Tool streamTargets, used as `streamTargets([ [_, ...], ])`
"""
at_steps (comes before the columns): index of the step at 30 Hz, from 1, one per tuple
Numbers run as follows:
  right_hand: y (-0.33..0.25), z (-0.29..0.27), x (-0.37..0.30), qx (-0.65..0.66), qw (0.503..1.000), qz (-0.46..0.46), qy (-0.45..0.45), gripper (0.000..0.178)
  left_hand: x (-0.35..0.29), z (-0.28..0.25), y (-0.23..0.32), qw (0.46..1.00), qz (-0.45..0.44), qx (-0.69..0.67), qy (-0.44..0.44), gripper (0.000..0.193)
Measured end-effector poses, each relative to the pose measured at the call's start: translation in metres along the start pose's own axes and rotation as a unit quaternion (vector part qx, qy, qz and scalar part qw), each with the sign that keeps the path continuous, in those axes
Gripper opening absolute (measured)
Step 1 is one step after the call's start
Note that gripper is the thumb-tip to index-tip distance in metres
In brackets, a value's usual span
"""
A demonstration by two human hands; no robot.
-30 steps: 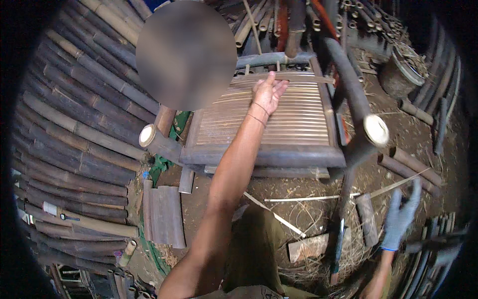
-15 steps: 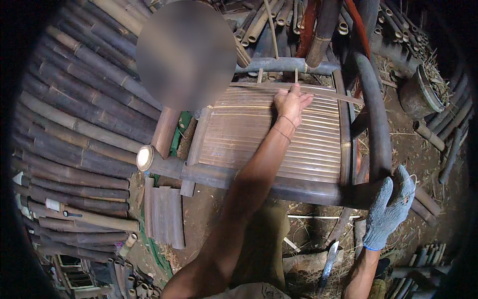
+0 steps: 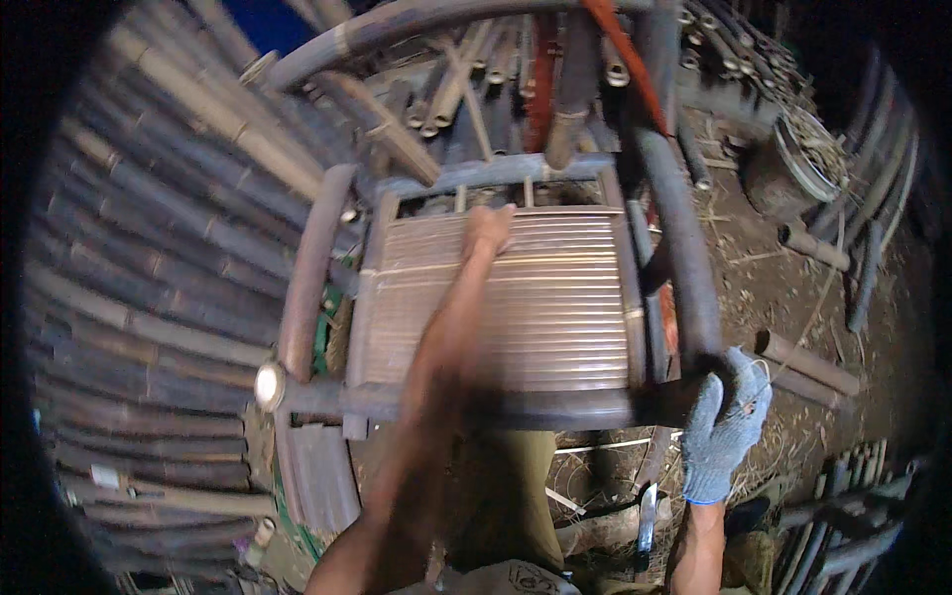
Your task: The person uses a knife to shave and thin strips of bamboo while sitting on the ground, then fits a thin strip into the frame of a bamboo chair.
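Note:
A bamboo chair frame stands before me, with its seat (image 3: 555, 327) made of thin side-by-side bamboo slats. My bare left hand (image 3: 488, 233) is at the seat's far edge, touching the farthest slat (image 3: 570, 210); motion blur smears its fingers. That slat lies nearly level between the side rails, with a gap beyond it showing two thin crosspieces. Beside the frame's near right corner is my right hand (image 3: 727, 426), in a grey knitted glove. Its thumb and fingers are apart, and nothing shows between them.
A knife (image 3: 647, 526) stands upright below the seat, left of my right forearm. Rows of dark bamboo poles (image 3: 149, 327) fill the left side. Short bamboo slats (image 3: 322, 476) lie by the near left leg. A bucket of scraps (image 3: 793, 169) is at far right.
The farthest slat stuck out past the right rail at a slant; now it lies within the frame. The view has shifted, showing the curved backrest. My left hand now looks lower on the slat.

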State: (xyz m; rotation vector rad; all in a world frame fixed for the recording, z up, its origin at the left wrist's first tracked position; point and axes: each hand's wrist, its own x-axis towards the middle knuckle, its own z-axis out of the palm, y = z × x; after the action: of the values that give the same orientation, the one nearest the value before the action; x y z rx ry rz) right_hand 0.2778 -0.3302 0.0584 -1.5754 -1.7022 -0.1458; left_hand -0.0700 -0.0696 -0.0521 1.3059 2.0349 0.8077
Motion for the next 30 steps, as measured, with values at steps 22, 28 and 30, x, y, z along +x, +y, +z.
streamTargets([
  [22, 0.002, -0.002, 0.002, -0.005, 1.0, 0.015, -0.027, 0.031, 0.021, 0.043, 0.106, 0.768, 0.359, 0.511, -0.14, 0.066],
  [28, 0.009, 0.001, 0.0, -0.011, 1.0, 0.001, 0.004, 0.033, 0.012, 0.039, 0.126, 0.747, 0.321, 0.55, -0.19, 0.059],
  [30, 0.009, 0.002, 0.0, -0.003, 1.0, 0.005, 0.004, 0.033, 0.003, 0.037, 0.131, 0.749, 0.291, 0.556, -0.215, 0.051],
])
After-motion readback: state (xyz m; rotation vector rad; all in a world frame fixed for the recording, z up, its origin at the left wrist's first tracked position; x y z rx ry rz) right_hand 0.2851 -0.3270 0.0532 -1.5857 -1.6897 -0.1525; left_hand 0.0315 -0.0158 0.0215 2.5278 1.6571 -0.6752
